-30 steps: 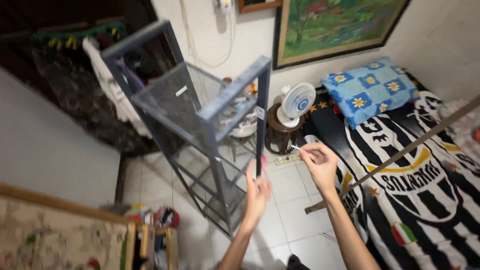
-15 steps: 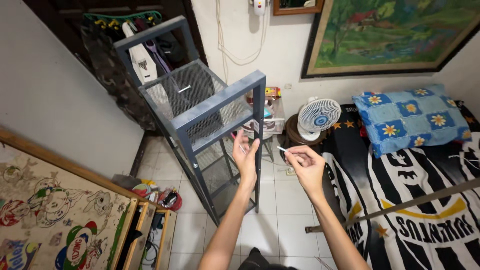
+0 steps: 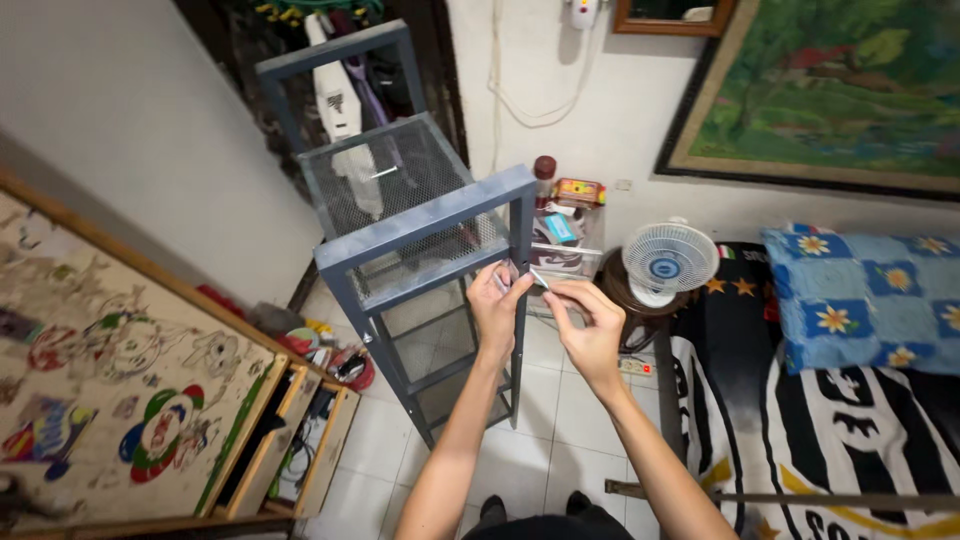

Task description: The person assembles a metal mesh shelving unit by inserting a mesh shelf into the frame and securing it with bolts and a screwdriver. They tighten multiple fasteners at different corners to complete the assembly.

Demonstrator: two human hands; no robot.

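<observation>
Where the wooden cabinet (image 3: 120, 400) stands at the left, its painted top shows cartoon figures, and its open drawer (image 3: 300, 455) holds a jumble of cables and small items, too tangled to sort by eye. Just beyond it, small colourful objects (image 3: 335, 360) lie on the white tile floor (image 3: 530, 450) against the wall.

Centre: a grey-blue metal rack (image 3: 420, 240) with wire-mesh shelves stands upright. Top mesh shelves bare; lower ones likewise, as far as visible. A white handheld appliance (image 3: 335, 100) leans behind it.

The left hand (image 3: 497, 305) is against the rack's front right post, fingers curled and pinched at the post near the top shelf. The right hand (image 3: 590, 320) is just beside it, thumb and forefinger pinched on a small thin silvery tool (image 3: 538, 278), its tip at the post. What kind of tool it is, I cannot tell.

Right of the rack: a clear container (image 3: 565, 235) holding bottles and small boxes, then a small white fan (image 3: 668, 265) on a round stool, then a bed with a black-and-white striped cover (image 3: 830, 430) and a blue flowered pillow (image 3: 860, 300).
</observation>
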